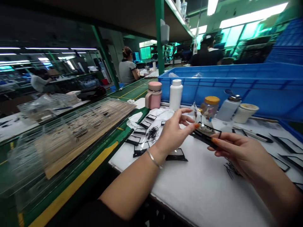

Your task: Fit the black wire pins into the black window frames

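Note:
My right hand (239,149) pinches a thin black rectangular frame (204,138) by its near right end, above the white work surface (199,183). The fingers of my left hand (175,129) are curled, with the thumb at the frame's far left end; whether they also hold a small part is too blurred to tell. Left of my left hand lie several black frames with clear panes (141,146), around a pile of short black strips (152,134). Another pile of strips (230,168) is partly hidden under my right hand.
Behind my hands stand a pink mug (154,96), a white bottle (175,94), an orange-lidded jar (211,105), a pump bottle (228,108) and a cream cup (246,113). A blue crate (227,90) is behind them. A divided clear tray (78,126) lies left. Several people sit farther off.

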`<state>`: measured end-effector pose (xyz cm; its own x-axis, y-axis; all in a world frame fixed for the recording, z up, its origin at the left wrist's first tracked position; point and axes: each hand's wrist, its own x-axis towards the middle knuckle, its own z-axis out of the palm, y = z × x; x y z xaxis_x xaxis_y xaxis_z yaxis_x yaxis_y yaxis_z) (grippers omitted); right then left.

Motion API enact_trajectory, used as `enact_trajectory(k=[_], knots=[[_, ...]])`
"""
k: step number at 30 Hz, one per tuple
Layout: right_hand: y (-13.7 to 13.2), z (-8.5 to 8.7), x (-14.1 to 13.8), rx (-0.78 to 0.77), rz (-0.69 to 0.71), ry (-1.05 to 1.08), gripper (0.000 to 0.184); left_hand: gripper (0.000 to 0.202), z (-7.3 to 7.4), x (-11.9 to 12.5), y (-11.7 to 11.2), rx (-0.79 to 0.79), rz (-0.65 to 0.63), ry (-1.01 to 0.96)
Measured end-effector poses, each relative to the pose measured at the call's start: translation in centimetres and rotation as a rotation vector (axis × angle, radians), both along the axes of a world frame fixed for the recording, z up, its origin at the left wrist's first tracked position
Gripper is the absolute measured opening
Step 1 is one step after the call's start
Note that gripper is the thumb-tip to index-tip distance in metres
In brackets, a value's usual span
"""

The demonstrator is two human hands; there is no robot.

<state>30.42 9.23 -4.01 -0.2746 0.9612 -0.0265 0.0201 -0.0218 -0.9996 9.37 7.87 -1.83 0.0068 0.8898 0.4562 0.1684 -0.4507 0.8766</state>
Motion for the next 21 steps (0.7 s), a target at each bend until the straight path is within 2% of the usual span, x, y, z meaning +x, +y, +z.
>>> enact_trajectory(k=[3, 5, 7, 9, 13, 18, 21], knots=[[0.5, 0.2, 0.5, -0.048, -0.029, 0.005, 0.020, 0.028, 1.4, -2.7, 0.1, 0.052, 0.137, -0.025], [0.5, 0.4, 0.6, -0.062, -0.049, 0.009, 0.019, 0.020, 2.1, -4.7, -0.1, 0.044, 0.270, 0.199], [0.4, 0.5, 0.6, -0.045, -0.062, 0.011, 0.017, 0.016, 2.1, -6.5, -0.5, -0.012, 0.365, 0.565], [0.2, 0.5, 0.3, -0.016, -0.068, 0.010, 0.014, 0.010, 1.5, -7.9, -0.7, -0.094, 0.366, 0.815], [-0.1, 0.4, -0.1, -0.003, -0.032, -0.010, 0.016, 0.017, -0.4, -8.9, -0.8, -0.209, 0.310, 1.033], [-0.1, 0.5, -0.1, -0.024, -0.035, 0.011, 0.016, 0.021, -1.5, -8.2, -0.6, -0.280, 0.291, 1.174], [0.2, 0.1, 0.0, 0.004, -0.063, 0.002, 0.032, 0.022, -1.5, -8.0, -0.5, -0.292, 0.291, 1.217]])
